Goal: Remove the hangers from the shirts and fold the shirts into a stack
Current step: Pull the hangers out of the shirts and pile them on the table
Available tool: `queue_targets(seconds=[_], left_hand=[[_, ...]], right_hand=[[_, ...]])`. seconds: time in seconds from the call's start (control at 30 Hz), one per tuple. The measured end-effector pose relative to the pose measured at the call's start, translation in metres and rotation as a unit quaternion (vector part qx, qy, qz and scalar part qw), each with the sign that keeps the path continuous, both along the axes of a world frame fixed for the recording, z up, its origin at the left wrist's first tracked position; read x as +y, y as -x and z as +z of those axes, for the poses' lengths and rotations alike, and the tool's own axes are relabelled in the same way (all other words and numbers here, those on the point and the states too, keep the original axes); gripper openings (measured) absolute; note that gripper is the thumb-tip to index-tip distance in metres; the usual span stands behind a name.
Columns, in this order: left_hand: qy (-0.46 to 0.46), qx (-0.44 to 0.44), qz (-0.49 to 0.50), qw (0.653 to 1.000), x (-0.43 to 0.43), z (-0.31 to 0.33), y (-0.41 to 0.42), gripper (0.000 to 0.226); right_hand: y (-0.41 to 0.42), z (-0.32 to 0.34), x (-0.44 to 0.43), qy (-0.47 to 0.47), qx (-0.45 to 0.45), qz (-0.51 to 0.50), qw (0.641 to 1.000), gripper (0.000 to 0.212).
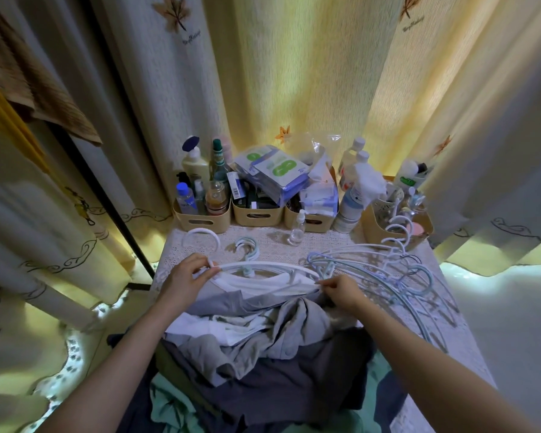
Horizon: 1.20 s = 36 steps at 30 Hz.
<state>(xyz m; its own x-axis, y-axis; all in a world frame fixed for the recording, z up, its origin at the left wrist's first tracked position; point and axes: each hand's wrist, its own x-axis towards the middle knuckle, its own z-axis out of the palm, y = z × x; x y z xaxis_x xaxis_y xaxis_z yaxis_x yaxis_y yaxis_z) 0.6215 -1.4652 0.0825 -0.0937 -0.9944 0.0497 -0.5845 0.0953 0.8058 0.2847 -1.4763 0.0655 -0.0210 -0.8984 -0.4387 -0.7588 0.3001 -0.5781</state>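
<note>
A heap of shirts [256, 335] in grey, white, dark and pale green lies on the table in front of me. On top, a white shirt [263, 284] still hangs on a white hanger [263, 266]. My left hand [185, 281] pinches the hanger's left end together with the shirt's shoulder. My right hand [341, 290] pinches the shirt's fabric at the hanger's right end. A pile of bare pale blue and white hangers [384, 270] lies to the right of my hands.
Beige bins [256, 215] full of bottles and packets line the table's far edge, with a small spray bottle [297, 228] in front. A lace cloth [294, 245] covers the table. Curtains [294, 73] hang close on all sides.
</note>
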Motion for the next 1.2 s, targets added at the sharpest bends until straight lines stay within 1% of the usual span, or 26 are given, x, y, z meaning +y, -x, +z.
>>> queue_targets(seconds=[0.03,0.07,0.13,0.17,0.2,0.23,0.27,0.33,0.37,0.4,0.5,0.6,0.63,0.67,0.73,0.77,0.87,0.97,1.03,1.1,1.17,1.2], left_hand=[[-0.006,0.004,-0.001,1.0,0.001,-0.001,-0.001,0.021],[-0.012,0.01,-0.002,1.0,0.001,-0.003,-0.002,0.017],[-0.024,0.02,-0.005,0.999,0.002,-0.006,0.0,0.012],[-0.028,0.024,-0.006,0.999,0.002,-0.006,0.002,0.013],[-0.031,0.027,-0.008,0.999,0.002,-0.006,0.006,0.015],[-0.033,0.025,-0.009,0.999,0.002,-0.006,0.01,0.018],[-0.033,0.022,-0.012,0.999,0.001,-0.005,0.014,0.021],[-0.032,0.014,-0.018,0.999,0.0,-0.004,0.019,0.025],[-0.031,0.011,-0.02,0.999,0.001,-0.004,0.019,0.025],[-0.028,0.014,-0.024,0.999,0.001,-0.006,0.02,0.024],[-0.055,0.035,-0.01,0.998,0.003,-0.009,0.014,0.01],[-0.112,0.016,0.023,0.993,0.005,-0.016,0.004,0.028],[-0.126,0.013,0.023,0.992,0.008,-0.018,0.002,0.025],[-0.141,0.011,0.0,0.99,0.011,-0.019,0.001,0.016],[-0.17,-0.012,-0.074,0.983,0.02,-0.023,0.005,0.047],[-0.189,-0.019,-0.103,0.976,0.024,-0.026,0.008,0.054],[-0.211,-0.049,-0.195,0.957,0.03,-0.031,0.014,0.056],[-0.264,-0.042,-0.247,0.931,0.027,-0.027,0.014,0.055],[-0.276,-0.051,-0.248,0.927,0.023,-0.026,0.016,0.054],[-0.269,-0.08,-0.223,0.934,0.023,-0.032,0.02,0.048],[-0.255,-0.095,-0.169,0.947,0.024,-0.043,0.022,0.028],[-0.234,-0.101,-0.14,0.957,0.026,-0.048,0.022,0.025]], right_hand=[[0.0,-0.002,0.0,-0.005,-0.008,-0.014,1.0,0.029],[-0.003,0.001,-0.001,0.016,-0.028,-0.042,0.999,0.029],[-0.016,0.016,-0.005,0.116,-0.081,-0.108,0.984,0.034],[-0.026,0.027,-0.007,0.167,-0.105,-0.098,0.975,0.035],[-0.037,0.037,-0.008,0.192,-0.131,-0.05,0.971,0.035],[-0.051,0.047,-0.009,0.189,-0.151,0.025,0.97,0.035],[-0.066,0.053,-0.009,0.159,-0.158,0.108,0.969,0.033],[-0.096,0.058,-0.006,0.091,-0.115,0.247,0.958,0.033],[-0.108,0.057,-0.005,0.086,-0.086,0.287,0.95,0.033],[-0.116,0.054,-0.005,0.098,-0.068,0.3,0.946,0.033],[-0.108,0.055,-0.009,0.149,-0.077,0.261,0.951,0.03],[-0.061,0.065,-0.025,0.165,-0.082,0.164,0.969,0.024],[-0.038,0.07,-0.031,0.158,-0.071,0.134,0.976,0.023],[-0.013,0.073,-0.036,0.148,-0.056,0.11,0.981,0.023],[0.039,0.077,-0.042,0.128,-0.047,0.056,0.989,0.02],[0.064,0.078,-0.041,0.126,-0.045,0.023,0.991,0.018],[0.122,0.073,-0.03,0.154,-0.007,-0.079,0.985,0.018],[0.146,0.055,-0.012,0.149,0.049,-0.143,0.977,0.022],[0.149,0.035,-0.002,0.109,0.058,-0.171,0.977,0.025],[0.145,0.015,0.006,0.061,0.07,-0.181,0.979,0.026],[0.139,0.005,0.01,0.031,0.108,-0.178,0.978,0.029],[0.136,0.003,0.01,0.026,0.12,-0.183,0.975,0.031]])
